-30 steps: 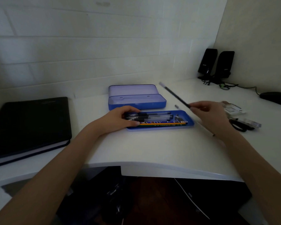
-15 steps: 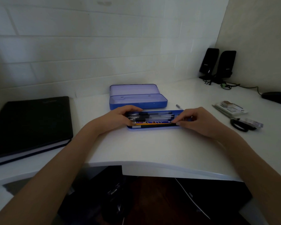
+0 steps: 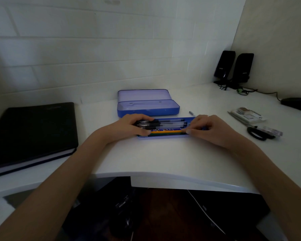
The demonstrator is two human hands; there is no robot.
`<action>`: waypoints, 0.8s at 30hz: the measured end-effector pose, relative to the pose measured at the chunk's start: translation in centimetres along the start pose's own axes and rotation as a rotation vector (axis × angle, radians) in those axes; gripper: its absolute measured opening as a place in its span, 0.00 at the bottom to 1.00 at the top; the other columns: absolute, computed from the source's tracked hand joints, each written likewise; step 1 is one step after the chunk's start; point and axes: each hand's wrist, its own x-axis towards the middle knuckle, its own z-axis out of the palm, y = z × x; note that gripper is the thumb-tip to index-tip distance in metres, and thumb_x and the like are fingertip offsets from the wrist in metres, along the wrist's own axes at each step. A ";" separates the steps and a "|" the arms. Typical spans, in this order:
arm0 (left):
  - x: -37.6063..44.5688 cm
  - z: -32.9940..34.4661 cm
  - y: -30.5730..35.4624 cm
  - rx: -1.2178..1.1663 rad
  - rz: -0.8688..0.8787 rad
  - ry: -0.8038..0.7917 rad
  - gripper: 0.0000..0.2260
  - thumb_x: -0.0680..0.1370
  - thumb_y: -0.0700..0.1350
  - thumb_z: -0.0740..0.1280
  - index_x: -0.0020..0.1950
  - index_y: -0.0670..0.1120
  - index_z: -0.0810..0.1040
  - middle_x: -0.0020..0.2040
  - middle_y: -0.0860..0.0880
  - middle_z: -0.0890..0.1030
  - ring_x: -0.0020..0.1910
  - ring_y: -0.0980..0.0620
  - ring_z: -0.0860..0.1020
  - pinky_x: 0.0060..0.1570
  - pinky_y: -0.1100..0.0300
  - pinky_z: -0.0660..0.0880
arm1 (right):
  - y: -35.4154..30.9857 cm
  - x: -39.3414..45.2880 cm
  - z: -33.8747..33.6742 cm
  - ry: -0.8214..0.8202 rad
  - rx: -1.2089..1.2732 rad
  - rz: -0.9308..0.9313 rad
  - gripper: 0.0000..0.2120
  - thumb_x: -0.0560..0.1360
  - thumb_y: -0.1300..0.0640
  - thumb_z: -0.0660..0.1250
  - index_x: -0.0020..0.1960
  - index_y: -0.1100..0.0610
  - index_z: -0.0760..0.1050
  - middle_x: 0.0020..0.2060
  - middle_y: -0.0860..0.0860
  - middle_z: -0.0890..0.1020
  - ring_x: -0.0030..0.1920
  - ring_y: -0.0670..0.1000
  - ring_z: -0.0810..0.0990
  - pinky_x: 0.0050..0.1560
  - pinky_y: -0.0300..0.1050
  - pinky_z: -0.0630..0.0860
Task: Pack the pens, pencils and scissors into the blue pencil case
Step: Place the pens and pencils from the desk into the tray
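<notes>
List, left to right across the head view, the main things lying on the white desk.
black notebook → left hand → blue tray of pens and pencils → right hand → scissors → computer mouse

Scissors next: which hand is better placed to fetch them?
Right. The scissors lie on the desk just beyond the right hand; the left hand is across the tray, resting on the pens.

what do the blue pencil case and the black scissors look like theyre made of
Blue pencil case: probably painted tin, or hard plastic; thin rigid walls, rounded corners, soft sheen inside the lid.
Scissors: handles look like matte black plastic, thick and moulded; the blades look grey and metallic, though too dim to be sure.
</notes>
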 end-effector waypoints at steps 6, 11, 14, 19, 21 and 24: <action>-0.3 -0.1 0.2 0.016 0.017 0.010 0.22 0.72 0.41 0.71 0.65 0.53 0.73 0.60 0.52 0.76 0.58 0.54 0.75 0.57 0.66 0.71 | 1.8 0.2 -0.6 0.363 -0.329 0.206 0.11 0.73 0.53 0.68 0.55 0.51 0.81 0.44 0.48 0.77 0.42 0.48 0.74 0.45 0.43 0.71; -0.3 -0.1 0.1 -0.001 0.014 0.017 0.23 0.70 0.44 0.73 0.63 0.56 0.73 0.59 0.53 0.77 0.58 0.54 0.76 0.58 0.63 0.72 | 2.5 0.2 -0.7 0.319 -0.349 0.366 0.11 0.74 0.52 0.67 0.51 0.56 0.83 0.47 0.54 0.84 0.40 0.49 0.76 0.43 0.43 0.70; -0.3 0.0 0.1 0.008 0.029 0.027 0.22 0.71 0.44 0.72 0.62 0.56 0.73 0.59 0.55 0.77 0.58 0.55 0.76 0.59 0.62 0.73 | 2.1 0.0 -0.7 0.341 -0.276 0.369 0.10 0.74 0.55 0.67 0.48 0.59 0.84 0.41 0.55 0.84 0.36 0.49 0.77 0.40 0.43 0.70; -0.3 0.0 0.1 0.034 0.030 0.051 0.22 0.70 0.46 0.73 0.63 0.55 0.74 0.58 0.55 0.77 0.57 0.57 0.77 0.60 0.63 0.72 | 2.5 -0.2 -1.0 0.356 -0.259 0.376 0.09 0.74 0.60 0.66 0.49 0.62 0.83 0.45 0.57 0.85 0.38 0.49 0.77 0.43 0.41 0.70; -0.3 0.0 0.1 0.034 0.028 0.055 0.22 0.70 0.46 0.73 0.62 0.56 0.74 0.58 0.55 0.77 0.56 0.57 0.77 0.59 0.63 0.73 | 2.5 -0.2 -1.0 0.332 -0.272 0.388 0.09 0.73 0.59 0.67 0.49 0.60 0.83 0.44 0.56 0.84 0.36 0.45 0.75 0.41 0.39 0.68; -0.2 0.1 0.0 0.042 0.026 0.063 0.22 0.70 0.46 0.74 0.62 0.56 0.74 0.58 0.55 0.77 0.55 0.57 0.77 0.58 0.64 0.73 | 2.5 -0.3 -1.1 0.336 -0.335 0.420 0.10 0.72 0.57 0.68 0.49 0.60 0.82 0.43 0.56 0.84 0.40 0.50 0.78 0.42 0.43 0.72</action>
